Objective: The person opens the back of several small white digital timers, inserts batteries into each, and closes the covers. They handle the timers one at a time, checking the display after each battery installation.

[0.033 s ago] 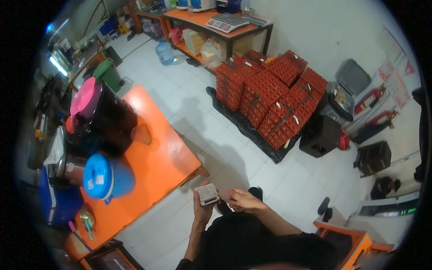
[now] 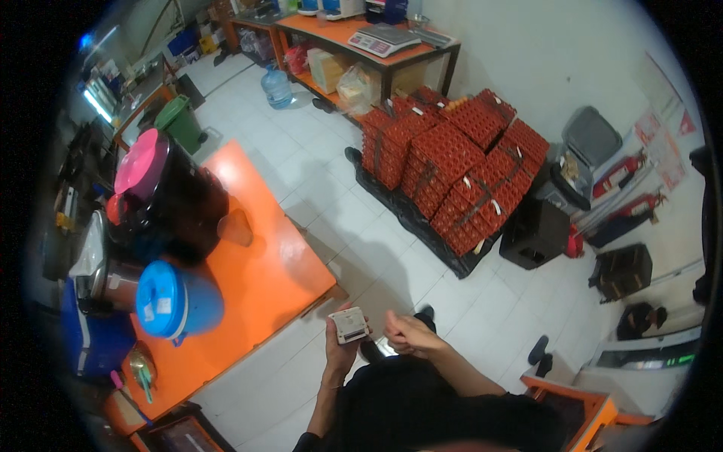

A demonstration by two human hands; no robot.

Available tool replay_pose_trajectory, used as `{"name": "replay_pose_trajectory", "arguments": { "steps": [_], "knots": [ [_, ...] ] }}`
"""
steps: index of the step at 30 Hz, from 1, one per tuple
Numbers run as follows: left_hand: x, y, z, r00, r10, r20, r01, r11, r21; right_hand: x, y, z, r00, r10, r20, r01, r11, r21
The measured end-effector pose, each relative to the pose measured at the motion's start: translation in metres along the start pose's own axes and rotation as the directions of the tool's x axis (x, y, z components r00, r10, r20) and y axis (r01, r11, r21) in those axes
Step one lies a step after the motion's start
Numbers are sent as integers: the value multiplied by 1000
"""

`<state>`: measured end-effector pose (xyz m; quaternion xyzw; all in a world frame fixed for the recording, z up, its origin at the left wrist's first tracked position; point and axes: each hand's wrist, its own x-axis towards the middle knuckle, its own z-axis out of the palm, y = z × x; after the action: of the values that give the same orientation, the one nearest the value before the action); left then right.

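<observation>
My left hand (image 2: 337, 348) is closed round a small flat, whitish square device (image 2: 349, 325) with a dark strip along its lower edge. It holds the device face up in front of my body, above the floor. Just to the right is my right hand (image 2: 410, 333), its fingers curled and the thumb side up, apart from the device. Whatever those fingers may hold is hidden. My dark shoe (image 2: 426, 316) shows beyond the right hand.
An orange table (image 2: 263, 256) on my left bears a blue lidded jug (image 2: 177, 301), a black container with a pink lid (image 2: 143, 162) and a ladle (image 2: 143, 369). Stacked red egg trays (image 2: 452, 162) stand ahead on black sheeting. A scale (image 2: 382, 39) sits on the far table.
My right hand has shifted slightly to the right, away from the device. The left hand still holds the device, almost in the same place.
</observation>
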<state>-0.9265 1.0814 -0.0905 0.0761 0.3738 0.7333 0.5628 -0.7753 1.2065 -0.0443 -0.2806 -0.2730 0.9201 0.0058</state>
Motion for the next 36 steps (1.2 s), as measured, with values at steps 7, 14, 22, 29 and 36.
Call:
{"name": "replay_pose_trajectory", "arguments": {
  "steps": [7,14,22,29,36],
  "knots": [
    [169,19,11,1000,15,0,-15,999,-44,95,-121,-69,976,35,-216,-36,999,1],
    [344,89,60,975,59,-213,-105,972,-209,211,-320,-119,992,6,-126,-31,979,-200],
    [434,170,37,803,312,-508,-426,896,-123,417,-504,-97,948,200,247,-48,858,-511],
    [565,271,-34,447,645,-620,-215,750,625,629,-563,-16,892,394,222,-156,728,-667],
    [736,506,-61,577,816,-34,41,12,999,787,-670,82,958,61,282,248,323,-913]
  ]
}}
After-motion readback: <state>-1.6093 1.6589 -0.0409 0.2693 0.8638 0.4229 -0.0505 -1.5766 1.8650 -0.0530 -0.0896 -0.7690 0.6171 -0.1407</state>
